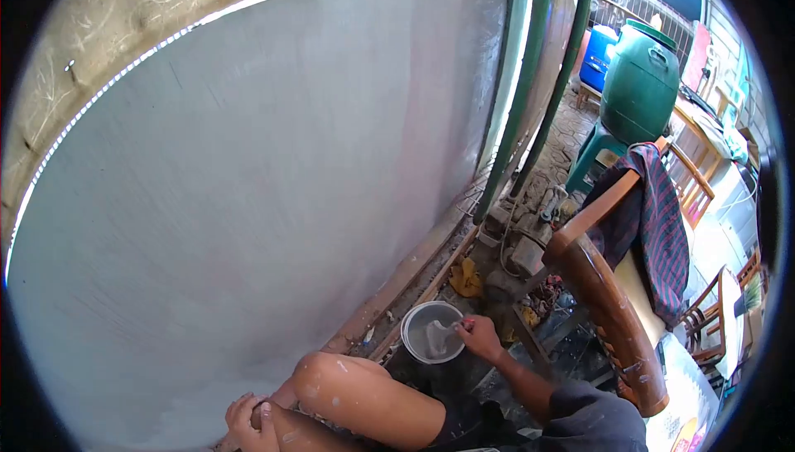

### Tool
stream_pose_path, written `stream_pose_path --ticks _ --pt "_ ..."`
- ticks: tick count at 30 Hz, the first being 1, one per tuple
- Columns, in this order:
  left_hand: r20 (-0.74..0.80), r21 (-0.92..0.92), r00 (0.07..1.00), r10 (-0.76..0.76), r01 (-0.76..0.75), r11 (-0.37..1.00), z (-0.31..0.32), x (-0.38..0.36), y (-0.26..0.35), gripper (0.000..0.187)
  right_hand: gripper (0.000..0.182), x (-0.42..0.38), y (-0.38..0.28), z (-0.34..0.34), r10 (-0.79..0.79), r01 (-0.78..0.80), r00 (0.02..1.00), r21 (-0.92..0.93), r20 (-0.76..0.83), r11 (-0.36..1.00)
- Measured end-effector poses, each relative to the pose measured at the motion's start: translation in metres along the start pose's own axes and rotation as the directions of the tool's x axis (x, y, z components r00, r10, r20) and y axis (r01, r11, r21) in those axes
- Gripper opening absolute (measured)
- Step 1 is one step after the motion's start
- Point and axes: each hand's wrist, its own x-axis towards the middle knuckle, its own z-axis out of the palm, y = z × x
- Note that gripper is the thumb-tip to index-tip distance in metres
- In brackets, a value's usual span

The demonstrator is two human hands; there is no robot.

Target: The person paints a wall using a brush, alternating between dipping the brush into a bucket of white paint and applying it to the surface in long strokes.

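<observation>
My right hand (480, 339) is closed on the handle of what looks like a paintbrush (439, 334), with a bit of red showing at the fingers. Its pale, paint-covered end is inside a white round bucket (404, 338) of greyish paint. At the lower left, my left hand (248, 424) is wrapped over my knee, its fingers curled; no tool shows in it. In front of me rises a large wall panel (273, 145) coated in streaky grey, with a faint pinkish band towards its right side. White specks dot my bent leg (364, 390).
A wooden chair (609, 319) with a checked cloth (658, 236) stands close on my right. Behind it, a green barrel (639, 87) rests on a green stool (590, 154). Blocks, a yellow rag (466, 278) and debris lie by the wall's base. Green poles (530, 79) stand at the wall's right end.
</observation>
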Motion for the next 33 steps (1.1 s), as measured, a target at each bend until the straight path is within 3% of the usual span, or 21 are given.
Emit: stream_pose_path --ticks 3,6,9,12,15,18,21,24,27,30,33 --pt "0.017 0.035 1.000 -0.006 0.005 0.999 0.000 -0.001 -0.004 0.029 0.025 -0.009 0.011 0.003 0.076 -0.076 0.996 0.000 0.036 0.997" --pt "0.028 0.020 0.998 -0.053 0.052 0.998 -0.005 0.001 -0.007 0.030 0.022 -0.015 0.030 0.011 0.117 -0.132 0.989 0.162 0.095 0.978" --pt "0.009 -0.006 0.996 -0.093 0.093 0.996 -0.005 0.000 -0.013 0.031 0.020 -0.013 -0.005 -0.007 0.209 -0.232 0.971 0.244 0.115 0.942" --pt "0.001 -0.028 0.994 -0.110 0.110 0.994 -0.004 -0.003 -0.022 0.031 0.020 -0.007 -0.003 0.004 0.206 -0.198 0.979 0.341 0.012 0.919" --pt "0.018 -0.045 0.993 -0.119 0.119 0.992 -0.005 -0.001 -0.020 0.031 0.023 -0.005 -0.007 0.006 0.179 -0.192 0.981 0.400 0.069 0.896" --pt "0.018 -0.046 0.991 -0.132 0.133 0.990 -0.006 -0.003 -0.020 0.031 0.021 -0.010 -0.020 0.004 0.150 -0.162 0.987 0.239 0.064 0.957" --pt "0.008 -0.085 0.990 -0.139 0.140 0.987 -0.006 -0.003 -0.015 0.033 0.018 -0.010 -0.013 0.010 0.221 -0.224 0.975 0.177 0.038 0.958" --pt "-0.001 -0.090 0.991 -0.133 0.132 0.987 -0.008 -0.004 -0.014 0.034 0.022 -0.016 0.000 0.024 0.111 -0.087 0.988 0.204 -0.111 0.975" --pt "-0.009 -0.085 0.991 -0.134 0.133 0.987 -0.007 -0.006 -0.016 0.032 0.023 -0.021 -0.005 0.030 0.036 -0.022 0.994 0.137 -0.103 0.990" --pt "-0.022 -0.067 0.994 -0.111 0.109 0.992 -0.006 -0.007 -0.018 0.031 0.021 -0.020 -0.013 0.032 0.131 -0.098 0.981 0.223 -0.141 0.970" --pt "-0.030 -0.066 0.995 -0.094 0.092 0.994 -0.010 -0.007 -0.015 0.030 0.021 -0.014 -0.017 0.025 0.231 -0.202 0.970 0.269 -0.082 0.942"
